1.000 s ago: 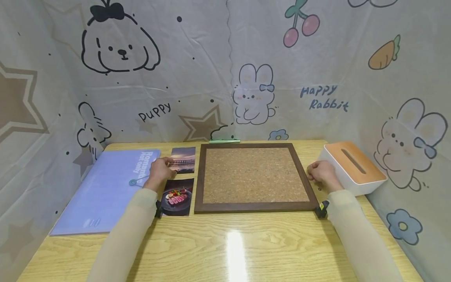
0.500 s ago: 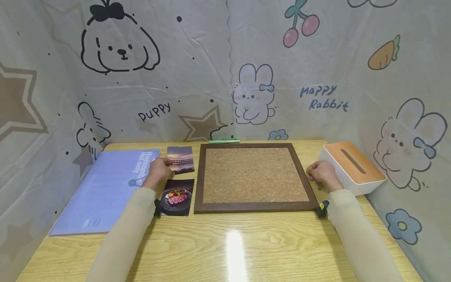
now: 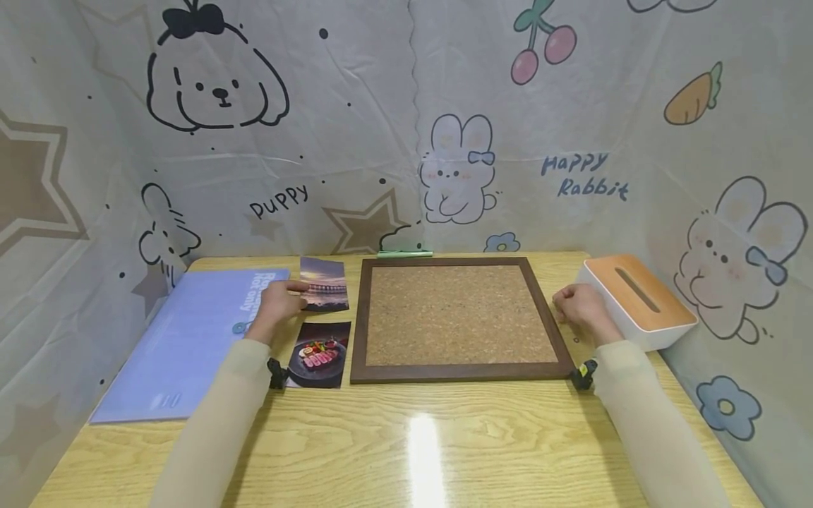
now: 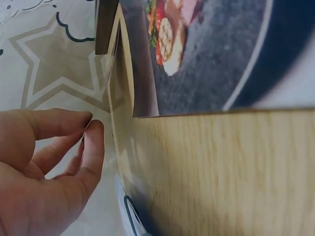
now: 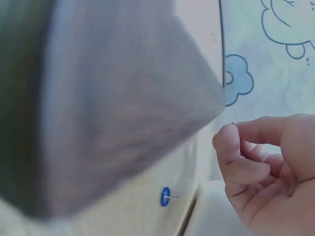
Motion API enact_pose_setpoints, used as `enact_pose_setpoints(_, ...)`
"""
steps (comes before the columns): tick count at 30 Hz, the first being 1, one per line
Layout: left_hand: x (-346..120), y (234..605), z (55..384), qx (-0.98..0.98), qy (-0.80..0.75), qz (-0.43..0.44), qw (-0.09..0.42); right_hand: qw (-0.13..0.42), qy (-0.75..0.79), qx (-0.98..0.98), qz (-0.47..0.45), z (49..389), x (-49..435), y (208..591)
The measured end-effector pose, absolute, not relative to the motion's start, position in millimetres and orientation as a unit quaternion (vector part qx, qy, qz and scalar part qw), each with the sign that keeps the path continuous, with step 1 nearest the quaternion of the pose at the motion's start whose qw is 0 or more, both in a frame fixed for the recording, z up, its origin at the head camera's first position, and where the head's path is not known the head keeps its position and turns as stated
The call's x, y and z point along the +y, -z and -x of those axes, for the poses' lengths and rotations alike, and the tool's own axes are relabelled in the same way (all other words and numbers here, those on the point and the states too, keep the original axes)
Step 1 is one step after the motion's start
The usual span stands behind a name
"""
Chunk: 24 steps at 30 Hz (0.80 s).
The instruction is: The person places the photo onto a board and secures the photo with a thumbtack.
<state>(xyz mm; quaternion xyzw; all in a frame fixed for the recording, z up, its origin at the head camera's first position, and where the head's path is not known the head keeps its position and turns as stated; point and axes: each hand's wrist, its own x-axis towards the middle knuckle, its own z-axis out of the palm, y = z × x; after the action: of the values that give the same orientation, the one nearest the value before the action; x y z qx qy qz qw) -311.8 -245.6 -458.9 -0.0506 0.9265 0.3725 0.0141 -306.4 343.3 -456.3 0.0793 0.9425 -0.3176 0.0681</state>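
Note:
My left hand [image 3: 278, 305] pinches the left edge of a sunset photo print [image 3: 327, 286] between thumb and forefinger. The print's far edge looks slightly raised. Just nearer lies a food photo print [image 3: 320, 355], sliced meat on a dark plate; it fills the top of the left wrist view. To its right lies a cork board [image 3: 460, 314] in a brown frame. My right hand [image 5: 275, 169] is between the board and the white tissue box [image 3: 625, 321], thumb and forefinger pinched on a small pin-like thing, mostly hidden. A blue pushpin [image 5: 166, 196] lies near it.
A blue-violet document folder [image 3: 184, 346] lies on the left of the wooden table [image 3: 356, 451], partly under my left forearm in the head view. A green pen [image 3: 404, 255] lies behind the board. Printed curtains [image 3: 356, 127] stand close around the back and sides.
My left hand has drawn the sunset print leftward and a little away, its far edge now higher. The right hand has hardly moved.

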Motion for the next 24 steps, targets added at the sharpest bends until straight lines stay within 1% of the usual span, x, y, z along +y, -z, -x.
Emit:
enact_pose_setpoints(6, -248.2, 457.2, 305.4, 0.902, -0.43, 0.045, 0.026, 0.04, 0.317, 0.946, -0.055, 305.1, 339.3, 448.8)
enact_pose_setpoints(13, -245.9, 450.8, 300.9, 0.867, -0.495, 0.053, 0.031, -0.006, 0.303, 0.953, -0.012, 303.6, 331.1, 438.4)
enact_pose_setpoints(16, -245.7, 446.6, 299.1, 0.854, -0.517, 0.045, 0.037, -0.004, 0.318, 0.948, -0.001, 302.9, 325.0, 432.5)
enact_pose_setpoints(24, -235.6, 437.4, 294.0, 0.826, -0.56, 0.022, 0.052, 0.035, 0.357, 0.934, 0.005, 303.2, 307.7, 423.2)
